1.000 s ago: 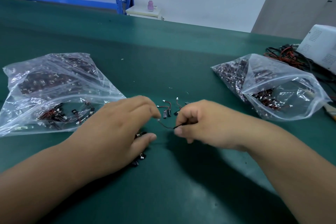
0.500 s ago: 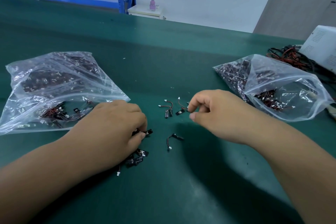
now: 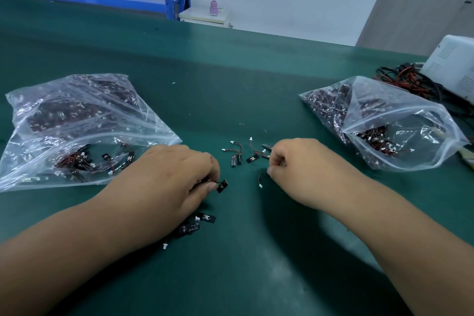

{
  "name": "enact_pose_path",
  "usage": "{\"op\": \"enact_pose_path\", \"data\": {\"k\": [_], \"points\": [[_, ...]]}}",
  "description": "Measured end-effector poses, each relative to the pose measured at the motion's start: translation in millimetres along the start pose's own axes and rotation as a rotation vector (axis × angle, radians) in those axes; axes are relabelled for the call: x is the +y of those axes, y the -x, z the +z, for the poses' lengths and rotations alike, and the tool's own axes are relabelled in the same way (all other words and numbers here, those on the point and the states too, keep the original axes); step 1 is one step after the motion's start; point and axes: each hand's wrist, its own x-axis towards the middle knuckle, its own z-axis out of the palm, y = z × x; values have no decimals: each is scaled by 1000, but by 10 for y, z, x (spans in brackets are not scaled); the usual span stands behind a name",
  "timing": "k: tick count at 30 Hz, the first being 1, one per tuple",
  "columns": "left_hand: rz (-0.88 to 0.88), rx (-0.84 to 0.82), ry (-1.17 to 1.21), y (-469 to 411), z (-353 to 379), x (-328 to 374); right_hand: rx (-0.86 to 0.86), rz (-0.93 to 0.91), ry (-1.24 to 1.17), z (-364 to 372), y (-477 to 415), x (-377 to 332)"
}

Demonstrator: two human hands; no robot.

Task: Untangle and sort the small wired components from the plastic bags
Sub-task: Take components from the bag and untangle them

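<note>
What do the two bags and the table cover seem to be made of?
The left bag and right bag: thin clear plastic film, glossy, shown by creases and glare. The table cover: probably a green rubber or vinyl mat, smooth, matte with faint sheen.

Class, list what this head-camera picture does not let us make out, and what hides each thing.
All head view.
Black component: wire covered by left hand.
Thin wire: far end inside right hand.
Left bag: parts too small, plastic glare.
White box: cut by right edge.

The bench is showing dark green; the clear left bag and right bag are holding black-and-red components.
</note>
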Motion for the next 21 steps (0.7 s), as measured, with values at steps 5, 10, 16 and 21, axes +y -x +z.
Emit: {"op": "enact_pose_path", "data": {"k": [5, 10, 16, 21], "points": [[8, 18, 84, 13, 16, 11, -126, -237, -360, -35, 110, -230], [-73, 55, 229, 34, 58, 12, -78, -278, -493, 96, 210, -442], [-149, 38, 269, 46, 98, -43, -28, -173, -653, 13, 136, -363], [-121, -6, 176, 30, 114, -76, -55, 6, -628, -296, 39, -46]]}}
